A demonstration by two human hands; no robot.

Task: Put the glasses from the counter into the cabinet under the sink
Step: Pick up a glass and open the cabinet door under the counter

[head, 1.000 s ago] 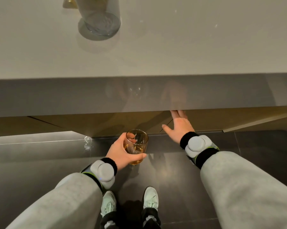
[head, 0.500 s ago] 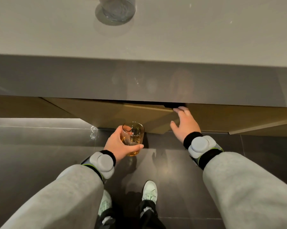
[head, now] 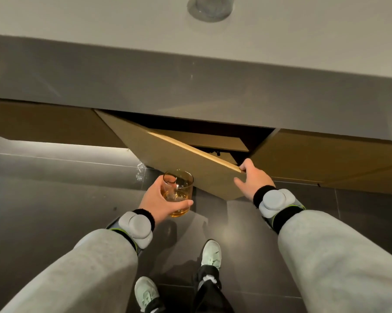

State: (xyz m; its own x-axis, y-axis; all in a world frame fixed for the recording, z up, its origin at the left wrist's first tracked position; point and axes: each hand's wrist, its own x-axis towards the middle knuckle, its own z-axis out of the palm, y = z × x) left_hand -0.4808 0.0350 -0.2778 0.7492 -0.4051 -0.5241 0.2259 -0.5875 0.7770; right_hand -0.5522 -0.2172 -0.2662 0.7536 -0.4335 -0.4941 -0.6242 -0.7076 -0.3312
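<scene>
Left hand (head: 159, 201) wraps its fingers (head: 183, 203) around the amber glass (head: 178, 192), upright, held low over the dark floor (head: 43, 199). Right hand (head: 252, 181) grips the cabinet door (head: 179, 163) by its edge, door swung partway open beneath the table (head: 100, 16).

One head-worn wide-angle view only, so nothing shared with a second. Looks forward and steeply down from above the counter (head: 100, 16) edge, past both forearms to the dark floor (head: 43, 199) and the shoes (head: 211, 254) at the bottom of the frame. Sits close to the counter front, with the cabinet door (head: 179, 161) near mid-frame. Bends straight edges toward the borders, tilting the counter line down to the right
</scene>
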